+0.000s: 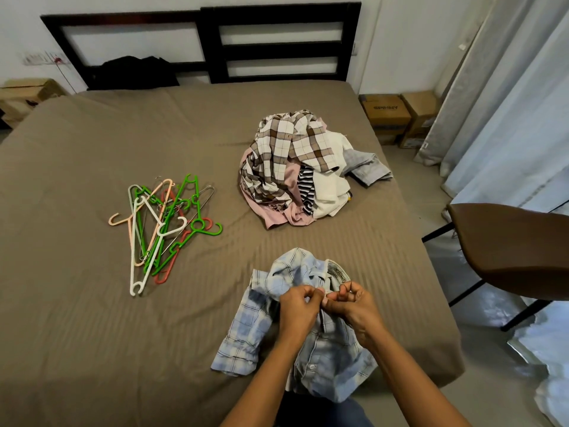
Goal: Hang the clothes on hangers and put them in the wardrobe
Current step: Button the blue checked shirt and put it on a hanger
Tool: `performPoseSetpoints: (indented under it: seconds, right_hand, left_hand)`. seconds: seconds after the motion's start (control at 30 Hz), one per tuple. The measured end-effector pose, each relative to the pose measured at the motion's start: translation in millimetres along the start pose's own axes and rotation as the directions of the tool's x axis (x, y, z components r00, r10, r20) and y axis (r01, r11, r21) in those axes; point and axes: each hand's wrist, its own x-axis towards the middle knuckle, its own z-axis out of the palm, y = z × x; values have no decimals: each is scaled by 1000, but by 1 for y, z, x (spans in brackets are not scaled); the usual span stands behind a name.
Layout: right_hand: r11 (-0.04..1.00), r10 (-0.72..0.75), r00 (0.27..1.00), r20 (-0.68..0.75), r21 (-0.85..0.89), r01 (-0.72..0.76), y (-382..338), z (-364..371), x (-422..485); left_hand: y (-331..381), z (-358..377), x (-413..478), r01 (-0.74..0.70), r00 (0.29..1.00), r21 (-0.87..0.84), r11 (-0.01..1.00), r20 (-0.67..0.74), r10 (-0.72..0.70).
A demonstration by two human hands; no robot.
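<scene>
Pinched at the collar by left hand (297,306) and right hand (351,306), side by side: blue plaid shirt (243,328), each grip clamped on its fabric, body and sleeves spread below the hands on the near edge of the bed (92,349). Farther back, from left: tangle of coloured hangers (163,229), pile of clothes (295,171) well apart, brown chair (517,248) beside the bed.

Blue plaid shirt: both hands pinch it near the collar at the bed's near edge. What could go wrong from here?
The blue plaid shirt droops over the near edge of the bed; if the left hand and right hand let go, it may slide to the floor. The hangers lie tangled in one heap, so lifting one could drag others along.
</scene>
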Motion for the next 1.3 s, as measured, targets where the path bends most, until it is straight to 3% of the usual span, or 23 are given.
performPoseSetpoints:
  seconds: [0.13,0.33,0.47,0.6,0.67,0.77,0.87,0.97,1.3]
  right_hand:
    - [1000,4,1000,-7,25,-4,-1,3,1]
    - [944,-193,981,-31,-277,177,3,7,-2]
    - [869,-305,952,-36,-421,262,5,4,-1]
    - [882,-304,950,-67,-397,254,6,2,0]
    - [925,-233,968,-94,-329,191,6,2,2]
    - [993,-14,998,-58,-121,7,3,-1,6]
    - [992,79,997,6,-98,-78,-2,-5,10]
    - [987,67,998,13,-147,-64,-2,-7,14]
    - [975,-23,1000,-3,-222,22,7,-5,18]
  left_hand:
    - [-3,6,-1,-6,998,8,1000,-57,7]
    - [-6,11,-4,27,992,-22,999,-121,-29]
    - [-6,11,1,165,984,-207,964,-36,-176]
    - [-8,10,4,265,961,-359,895,24,-275]
    - [-8,11,3,272,958,-381,884,16,-288]
    - [-8,9,1,237,968,-348,907,4,-251]
    - [-7,3,1,149,989,-190,971,16,-148]
    - [-6,-1,2,56,998,-70,996,41,-53]
    - [-14,4,6,-45,998,11,999,-41,45]
